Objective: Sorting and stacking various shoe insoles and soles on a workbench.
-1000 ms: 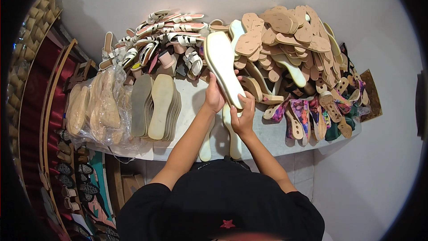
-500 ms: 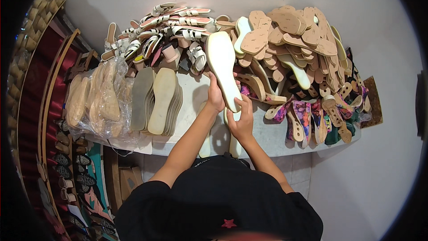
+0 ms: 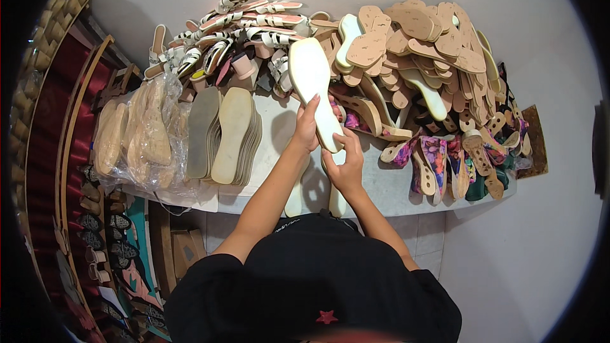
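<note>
Over the table, a pale cream shoe sole [image 3: 311, 67] is held up, its wide toe end pointing away from me. My left hand [image 3: 306, 128] closes on its left side, thumb lying across the face and the other fingers mostly hidden beneath. At the narrow heel end, my right hand [image 3: 346, 166] pinches the sole with thumb and fingers. Below my hands, two more pale soles lie near the front edge, partly covered: one on the left [image 3: 294, 201] and one on the right [image 3: 337, 203].
On the white table [image 3: 270, 128] stand a stack of cream soles [image 3: 234, 133], a grey stack [image 3: 203, 130] and cork-coloured pieces in clear plastic [image 3: 149, 133]. White strappy sandals [image 3: 254, 22] pile up behind; tan insoles [image 3: 445, 44] and floral wedges [image 3: 434, 162] crowd the right. Shoe shelves [image 3: 95, 241] line the left.
My left thumb has come up onto the face of the sole. The sole has shifted slightly left and away from me, and both hands still hold it.
</note>
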`<move>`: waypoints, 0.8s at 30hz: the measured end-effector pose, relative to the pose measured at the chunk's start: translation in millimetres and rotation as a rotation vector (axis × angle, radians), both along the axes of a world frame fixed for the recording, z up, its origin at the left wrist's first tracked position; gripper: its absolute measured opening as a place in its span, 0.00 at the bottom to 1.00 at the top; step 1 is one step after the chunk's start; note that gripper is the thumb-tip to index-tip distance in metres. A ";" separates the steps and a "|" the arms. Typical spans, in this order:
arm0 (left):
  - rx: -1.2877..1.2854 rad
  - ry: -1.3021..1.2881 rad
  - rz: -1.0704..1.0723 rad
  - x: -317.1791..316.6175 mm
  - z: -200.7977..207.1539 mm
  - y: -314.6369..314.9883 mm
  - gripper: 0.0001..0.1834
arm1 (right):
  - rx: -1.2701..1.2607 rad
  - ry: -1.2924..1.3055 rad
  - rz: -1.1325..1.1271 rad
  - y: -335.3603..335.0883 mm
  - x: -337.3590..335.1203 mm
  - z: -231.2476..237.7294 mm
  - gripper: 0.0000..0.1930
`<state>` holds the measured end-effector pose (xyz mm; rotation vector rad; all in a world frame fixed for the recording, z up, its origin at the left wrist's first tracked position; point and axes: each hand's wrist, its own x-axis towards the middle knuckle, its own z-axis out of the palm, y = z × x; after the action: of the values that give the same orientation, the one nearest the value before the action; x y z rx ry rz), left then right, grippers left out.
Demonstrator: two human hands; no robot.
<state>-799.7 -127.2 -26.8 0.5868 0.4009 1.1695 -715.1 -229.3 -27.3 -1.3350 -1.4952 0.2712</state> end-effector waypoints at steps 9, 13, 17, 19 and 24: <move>-0.015 0.053 0.022 -10.0 -12.1 0.7 0.22 | 0.053 0.116 0.010 -2.6 -4.9 -16.2 0.16; -0.043 -0.049 0.007 -12.8 -15.8 -2.3 0.19 | 0.017 0.267 0.024 -9.4 -12.8 -12.0 0.15; -0.020 0.103 0.063 -17.6 -12.9 -13.3 0.22 | 0.024 0.199 0.057 -13.4 -10.2 -14.3 0.14; 0.021 0.179 0.034 -21.2 -9.4 -21.1 0.23 | -0.060 0.210 0.074 -14.2 -6.9 -25.1 0.14; 0.000 0.237 -0.081 -40.8 -41.2 -44.6 0.22 | -0.544 0.654 0.186 -16.4 -8.3 -53.9 0.18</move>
<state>-840.5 -171.8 -67.9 0.7388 0.5734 1.0251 -723.4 -245.7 -81.2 -1.3288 -1.0067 1.1812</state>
